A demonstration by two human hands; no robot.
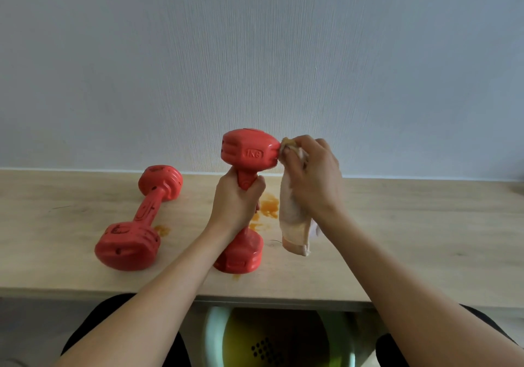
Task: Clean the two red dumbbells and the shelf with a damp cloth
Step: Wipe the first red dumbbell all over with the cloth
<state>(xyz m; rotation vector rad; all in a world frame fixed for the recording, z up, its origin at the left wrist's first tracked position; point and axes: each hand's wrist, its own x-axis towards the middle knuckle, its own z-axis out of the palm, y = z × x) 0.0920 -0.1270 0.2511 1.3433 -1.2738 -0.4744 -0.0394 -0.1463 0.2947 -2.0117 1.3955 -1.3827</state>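
Note:
My left hand (236, 200) grips the handle of a red dumbbell (249, 151) that stands upright on the pale wooden shelf (397, 225), its lower head resting on the board. My right hand (312, 174) holds a cream cloth (293, 222) and presses a bunched part of it against the right side of the upper head, marked 1KG. The rest of the cloth hangs down below that hand. A second red dumbbell (141, 219) lies on its side to the left, with dark smudges on it.
Orange stains (269, 208) mark the shelf behind and beside the held dumbbell, and a smaller one (161, 229) lies by the lying dumbbell. A textured grey wall rises right behind the shelf. Below the front edge sits a pale basin (215, 338) with a yellow perforated thing in it.

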